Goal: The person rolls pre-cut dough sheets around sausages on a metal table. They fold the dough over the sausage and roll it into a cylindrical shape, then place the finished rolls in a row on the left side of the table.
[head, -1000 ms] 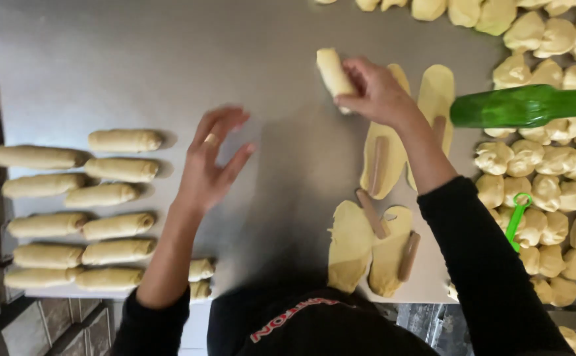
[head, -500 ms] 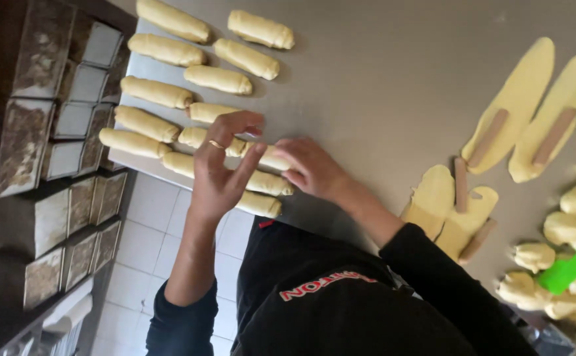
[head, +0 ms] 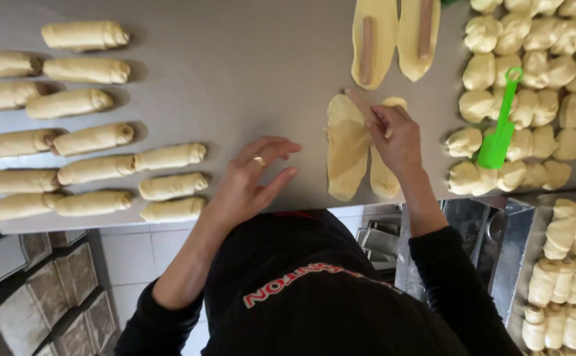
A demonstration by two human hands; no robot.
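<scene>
1. Head view, against half a second ago: the right hand (head: 396, 135) has left the rolled dough at the left and now sits over the flat dough pieces right of centre. The left hand (head: 255, 175) has drawn back from the rolls and hovers above bare table. The view has swung, so the rolls lie at the left and the dough lumps at the right.
2. Around them: rows of rolled dough (head: 96, 165) fill the left half of the steel table (head: 248, 59). Two long flat pieces, each with a sausage (head: 367, 39) lying on it, are at the top centre. A heap of dough lumps (head: 538, 66) takes the upper right, with a green scraper (head: 499, 132) lying on it. More rolls sit on a tray (head: 518, 264) at the lower right. Nothing lies between the hands and the dough.
3. Grip: the right hand's fingers pinch a sausage stick (head: 362, 102) over the flat dough (head: 346, 148), which lies just right of centre. The left hand is spread open, holding nothing.
</scene>
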